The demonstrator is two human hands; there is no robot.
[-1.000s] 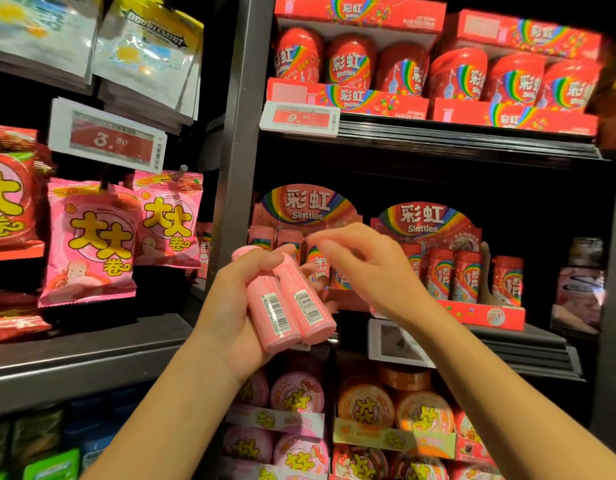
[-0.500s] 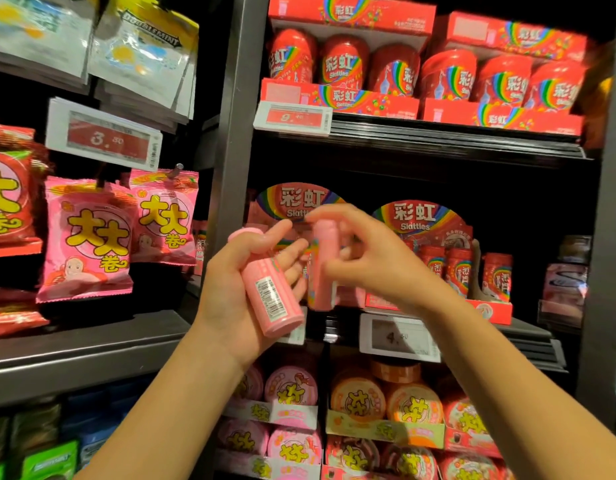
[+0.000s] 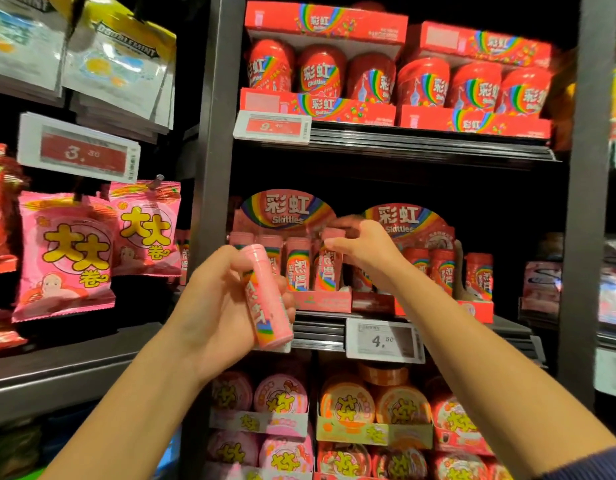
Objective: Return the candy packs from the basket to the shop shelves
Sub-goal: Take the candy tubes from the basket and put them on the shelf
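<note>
My left hand [image 3: 213, 306] grips one pink Skittles tube [image 3: 266, 299], tilted, in front of the middle shelf. My right hand [image 3: 365, 251] pinches the cap of a second pink tube [image 3: 329, 268], which stands upright in the pink display tray [image 3: 320, 301] beside several matching tubes. The basket is out of view.
A red display tray [image 3: 472, 310] with red Skittles tubes sits to the right on the same shelf. A price tag reading 4.50 [image 3: 384, 342] hangs on the shelf edge. Red Skittles tubs fill the top shelf, round candy tubs the lower ones. Pink bags [image 3: 66, 258] hang at left.
My right hand took one of the two pink tubes from my left hand and carried it up into the pink tray. My left hand turned its remaining tube so the label faces me.
</note>
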